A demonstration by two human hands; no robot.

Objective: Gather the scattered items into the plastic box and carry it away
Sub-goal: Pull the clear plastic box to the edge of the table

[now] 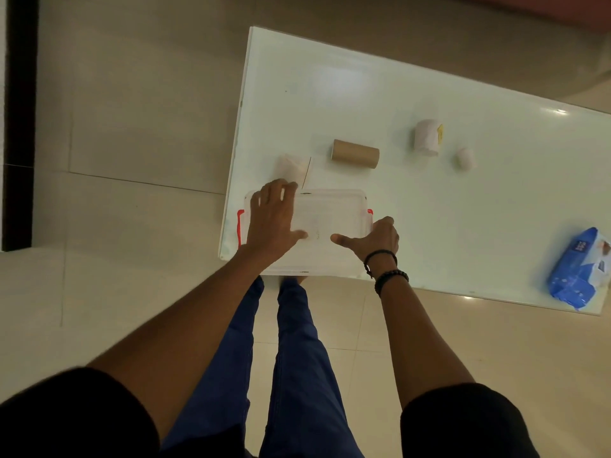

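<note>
Box sits under both hands: left hand spread flat on top, probably steadying; right hand curls over right edge, thumb out, likely to unlatch. Tube, paper roll beyond hands; wipes pack far right.

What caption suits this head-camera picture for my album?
Person's left hand and right hand on the plastic box; cardboard tube, white roll, blue pack lie scattered.

Glossy white table mid-frame, translucent plastic box with red clips, matt brown cardboard tube, shiny blue plastic packet lower right, polished floor tiles
</note>
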